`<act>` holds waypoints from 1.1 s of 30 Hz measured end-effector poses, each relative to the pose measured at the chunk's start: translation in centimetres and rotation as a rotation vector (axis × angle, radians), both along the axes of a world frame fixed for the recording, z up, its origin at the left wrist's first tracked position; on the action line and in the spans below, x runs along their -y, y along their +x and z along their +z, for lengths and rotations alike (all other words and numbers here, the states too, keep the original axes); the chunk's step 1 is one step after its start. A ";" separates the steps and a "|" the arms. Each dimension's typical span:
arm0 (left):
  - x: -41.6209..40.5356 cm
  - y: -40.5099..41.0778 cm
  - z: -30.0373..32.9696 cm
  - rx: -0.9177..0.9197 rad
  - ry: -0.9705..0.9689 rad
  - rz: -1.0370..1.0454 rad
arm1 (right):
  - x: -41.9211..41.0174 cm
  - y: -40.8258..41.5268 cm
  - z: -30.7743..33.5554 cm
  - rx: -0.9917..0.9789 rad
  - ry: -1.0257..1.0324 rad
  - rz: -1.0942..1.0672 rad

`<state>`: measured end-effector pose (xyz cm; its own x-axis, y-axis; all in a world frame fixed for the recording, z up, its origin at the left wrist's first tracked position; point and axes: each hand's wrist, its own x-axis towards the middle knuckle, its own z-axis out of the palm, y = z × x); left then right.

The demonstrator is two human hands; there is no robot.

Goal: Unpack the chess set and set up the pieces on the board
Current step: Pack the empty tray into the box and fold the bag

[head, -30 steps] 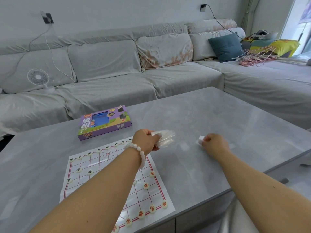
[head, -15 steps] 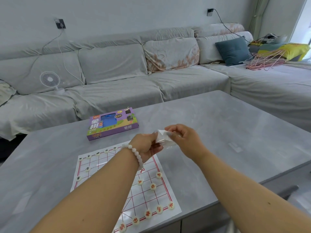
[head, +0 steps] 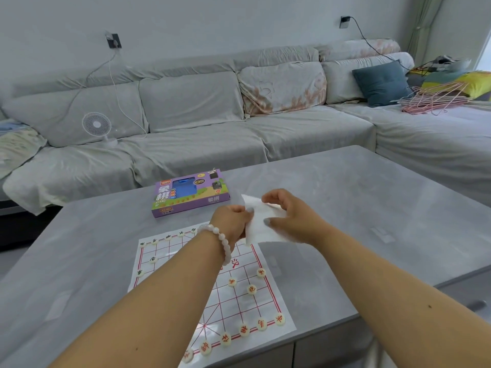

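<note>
Above the board's (head: 212,293) far edge, both hands pinch a thin clear bag (head: 261,224): left hand (head: 233,221) at its left edge, right hand (head: 289,219) at top and side. It looks empty, though that is hard to tell; pieces (head: 243,329) already line both ends, so set it by the box (head: 190,192), clear of the rows

The purple box (head: 191,193) reads "象棋" and "XIANG QI"; the pieces' (head: 244,330) characters are too small.
</note>
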<state>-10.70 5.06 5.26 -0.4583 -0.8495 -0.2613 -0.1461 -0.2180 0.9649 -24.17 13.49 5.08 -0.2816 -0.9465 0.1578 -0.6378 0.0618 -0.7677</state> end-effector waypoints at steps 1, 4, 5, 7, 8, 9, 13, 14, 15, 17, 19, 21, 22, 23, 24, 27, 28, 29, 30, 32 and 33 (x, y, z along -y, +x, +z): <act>0.2 0.2 0.0 0.017 -0.050 0.014 | 0.1 0.0 0.2 -0.049 0.036 0.032; 0.7 0.8 -0.1 0.079 -0.174 0.075 | 0.4 0.4 0.6 -0.089 0.064 0.076; 0.7 1.1 0.0 0.099 -0.199 0.092 | 0.5 0.6 0.7 -0.082 0.064 0.076; 0.5 1.7 0.1 0.132 -0.314 0.080 | 0.6 0.9 1.2 -0.082 0.084 0.091; 0.3 2.1 0.2 0.171 -0.407 0.043 | 0.6 1.1 1.4 -0.105 0.098 0.108; 0.1 2.6 0.4 0.202 -0.480 -0.014 | 0.7 1.3 1.6 -0.125 0.111 0.124; -0.5 4.6 1.3 0.174 -0.395 -0.247 | 1.1 2.3 2.5 -0.014 0.051 0.106; -0.4 5.0 1.4 0.195 -0.413 -0.220 | 1.3 2.6 2.6 0.084 0.017 0.075; -0.2 5.2 1.3 0.201 -0.433 -0.158 | 1.5 2.9 2.5 0.211 -0.004 0.057; 0.4 5.9 1.1 0.165 -0.425 -0.015 | 1.7 3.8 2.2 0.459 0.004 0.084; 0.7 6.7 1.0 0.096 -0.359 0.070 | 1.9 5.0 1.5 0.587 0.023 0.124; 0.9 7.7 1.0 0.039 -0.253 0.121 | 2.2 6.1 1.2 0.701 -0.007 0.126; 0.9 8.2 1.0 -0.025 -0.172 0.153 | 2.3 6.6 1.2 0.767 -0.021 0.115; 0.8 8.6 1.2 -0.104 -0.085 0.193 | 2.5 7.0 1.4 0.819 -0.024 0.103; 0.7 9.1 1.4 -0.177 -0.011 0.231 | 2.7 7.4 1.5 0.847 -0.015 0.092; 0.2 10.8 1.8 -0.300 0.083 0.303 | 3.5 8.8 1.5 0.904 0.056 0.072; 0.1 11.4 1.7 -0.296 0.078 0.324 | 3.7 9.5 1.4 0.909 0.078 0.064; 0.1 12.1 1.7 -0.272 0.060 0.348 | 4.1 10.3 1.4 0.901 0.096 0.054; 0.1 12.9 1.6 -0.227 0.028 0.369 | 4.5 11.2 1.4 0.875 0.106 0.034; 0.3 14.5 1.3 -0.140 -0.036 0.426 | 5.3 13.3 1.4 0.819 0.102 -0.037; 0.4 15.4 1.2 -0.103 -0.067 0.468 | 5.6 14.4 1.3 0.810 0.102 -0.055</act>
